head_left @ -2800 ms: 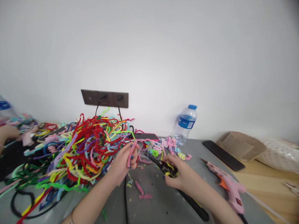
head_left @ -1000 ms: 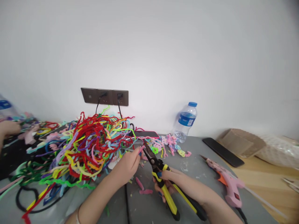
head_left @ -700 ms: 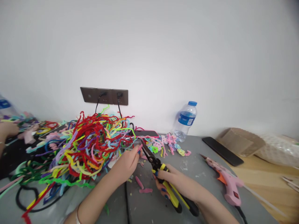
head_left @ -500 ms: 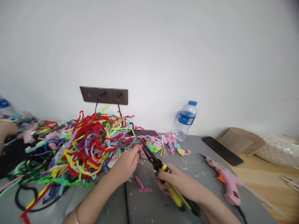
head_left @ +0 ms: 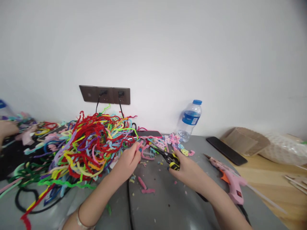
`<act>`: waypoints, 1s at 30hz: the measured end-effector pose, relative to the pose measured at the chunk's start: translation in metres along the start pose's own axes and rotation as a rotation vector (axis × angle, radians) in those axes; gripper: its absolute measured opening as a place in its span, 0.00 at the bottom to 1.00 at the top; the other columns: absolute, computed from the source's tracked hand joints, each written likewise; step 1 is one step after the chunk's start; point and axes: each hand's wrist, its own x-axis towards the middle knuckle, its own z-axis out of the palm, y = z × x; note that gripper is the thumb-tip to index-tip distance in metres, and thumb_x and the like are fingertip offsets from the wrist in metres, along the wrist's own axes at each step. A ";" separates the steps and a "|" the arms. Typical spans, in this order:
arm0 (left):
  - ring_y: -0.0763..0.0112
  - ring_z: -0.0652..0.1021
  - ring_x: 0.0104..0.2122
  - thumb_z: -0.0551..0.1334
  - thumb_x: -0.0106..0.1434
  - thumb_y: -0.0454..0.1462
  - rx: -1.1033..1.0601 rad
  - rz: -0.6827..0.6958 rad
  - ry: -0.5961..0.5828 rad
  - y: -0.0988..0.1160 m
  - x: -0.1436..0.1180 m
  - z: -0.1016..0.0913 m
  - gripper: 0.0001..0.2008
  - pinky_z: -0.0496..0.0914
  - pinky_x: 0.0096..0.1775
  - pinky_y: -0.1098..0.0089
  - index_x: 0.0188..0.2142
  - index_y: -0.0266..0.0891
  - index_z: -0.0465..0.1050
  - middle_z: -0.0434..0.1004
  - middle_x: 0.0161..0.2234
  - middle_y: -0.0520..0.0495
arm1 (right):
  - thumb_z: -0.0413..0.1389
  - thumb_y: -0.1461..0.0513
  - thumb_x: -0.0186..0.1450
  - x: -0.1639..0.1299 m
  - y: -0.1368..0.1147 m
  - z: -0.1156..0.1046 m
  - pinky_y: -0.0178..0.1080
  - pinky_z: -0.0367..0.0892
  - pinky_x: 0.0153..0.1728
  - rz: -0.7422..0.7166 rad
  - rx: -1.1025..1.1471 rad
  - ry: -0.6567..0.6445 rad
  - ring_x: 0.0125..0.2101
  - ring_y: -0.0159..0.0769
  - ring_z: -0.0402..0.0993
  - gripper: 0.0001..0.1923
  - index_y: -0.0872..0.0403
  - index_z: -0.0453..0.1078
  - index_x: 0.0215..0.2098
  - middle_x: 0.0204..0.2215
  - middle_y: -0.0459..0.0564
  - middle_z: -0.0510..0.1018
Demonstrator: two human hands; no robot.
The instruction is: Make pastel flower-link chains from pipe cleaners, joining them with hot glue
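Note:
My left hand (head_left: 127,163) pinches a short pink pipe cleaner piece (head_left: 139,146) at the edge of a big tangled heap of coloured pipe cleaners (head_left: 88,143). My right hand (head_left: 189,171) grips black and yellow cutting pliers (head_left: 168,156); their jaws point left toward the pink piece and look closed. Cut pink bits (head_left: 145,187) lie on the grey table (head_left: 165,204) between my forearms. A cluster of small pastel looped shapes (head_left: 174,143) lies just beyond the pliers.
A pink glue gun (head_left: 229,183) lies right of my right arm. A water bottle (head_left: 189,121), a black phone (head_left: 226,150), a cardboard piece (head_left: 247,143) and a red-edged phone (head_left: 148,133) lie further back. Another person's hand (head_left: 7,129) works at far left. Cables run from wall sockets (head_left: 105,95).
The pliers' handles, wide apart a second ago, are now squeezed together in my right hand, which moved up and lowered the tool. My left hand keeps hold of the pink piece.

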 end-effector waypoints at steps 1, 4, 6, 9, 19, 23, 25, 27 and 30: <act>0.72 0.61 0.20 0.49 0.70 0.38 -0.005 0.005 0.005 0.000 0.000 0.000 0.11 0.52 0.27 0.72 0.43 0.40 0.67 0.59 0.20 0.58 | 0.54 0.63 0.55 0.001 0.002 0.002 0.41 0.59 0.36 -0.008 -0.065 -0.001 0.37 0.46 0.71 0.14 0.55 0.64 0.41 0.37 0.54 0.76; 0.72 0.61 0.20 0.47 0.71 0.38 0.007 0.020 -0.020 0.000 -0.001 -0.001 0.11 0.53 0.27 0.72 0.42 0.41 0.67 0.59 0.20 0.58 | 0.56 0.65 0.52 0.003 0.005 0.008 0.42 0.58 0.42 -0.064 -0.118 -0.008 0.43 0.49 0.70 0.19 0.55 0.67 0.43 0.41 0.55 0.76; 0.72 0.64 0.22 0.47 0.71 0.39 0.031 0.033 -0.060 0.001 -0.001 0.000 0.12 0.55 0.28 0.72 0.42 0.40 0.68 0.62 0.22 0.56 | 0.58 0.65 0.51 0.005 0.007 0.013 0.43 0.59 0.43 -0.108 -0.119 -0.005 0.45 0.49 0.69 0.22 0.55 0.68 0.46 0.43 0.56 0.75; 0.70 0.68 0.26 0.48 0.71 0.39 0.085 0.044 -0.126 0.001 -0.002 0.003 0.13 0.57 0.30 0.71 0.40 0.40 0.69 0.66 0.25 0.53 | 0.61 0.65 0.50 0.007 0.010 0.019 0.44 0.60 0.45 -0.124 -0.155 0.007 0.46 0.50 0.68 0.25 0.57 0.70 0.48 0.44 0.58 0.73; 0.71 0.67 0.26 0.48 0.70 0.36 0.171 0.071 -0.297 0.004 -0.003 0.010 0.12 0.57 0.30 0.72 0.30 0.40 0.63 0.65 0.25 0.54 | 0.64 0.64 0.54 0.006 -0.002 0.023 0.46 0.63 0.49 -0.278 0.296 -0.003 0.46 0.47 0.71 0.22 0.52 0.71 0.48 0.44 0.53 0.76; 0.72 0.68 0.25 0.48 0.70 0.36 0.133 0.062 -0.317 0.006 -0.003 0.012 0.12 0.57 0.30 0.72 0.31 0.40 0.63 0.66 0.24 0.54 | 0.55 0.67 0.59 0.000 -0.019 0.034 0.41 0.66 0.40 -0.307 0.583 -0.072 0.36 0.39 0.74 0.18 0.51 0.68 0.48 0.33 0.46 0.77; 0.72 0.68 0.25 0.48 0.70 0.36 0.124 0.061 -0.316 0.007 -0.004 0.012 0.12 0.57 0.30 0.73 0.30 0.40 0.63 0.66 0.24 0.54 | 0.53 0.66 0.60 0.001 -0.023 0.038 0.39 0.66 0.37 -0.293 0.705 -0.082 0.33 0.37 0.74 0.13 0.52 0.67 0.44 0.29 0.45 0.77; 0.72 0.69 0.25 0.48 0.70 0.37 0.120 0.047 -0.323 0.008 -0.005 0.012 0.13 0.58 0.30 0.73 0.30 0.40 0.63 0.67 0.23 0.54 | 0.54 0.64 0.61 0.004 -0.023 0.038 0.38 0.66 0.34 -0.276 0.821 -0.093 0.30 0.36 0.74 0.07 0.52 0.67 0.39 0.27 0.44 0.76; 0.72 0.69 0.23 0.47 0.70 0.37 0.118 0.022 -0.363 0.008 -0.006 0.012 0.13 0.59 0.29 0.73 0.30 0.40 0.64 0.67 0.22 0.54 | 0.58 0.60 0.60 0.009 -0.019 0.032 0.37 0.67 0.33 -0.266 0.942 -0.128 0.27 0.34 0.73 0.04 0.53 0.68 0.32 0.25 0.44 0.75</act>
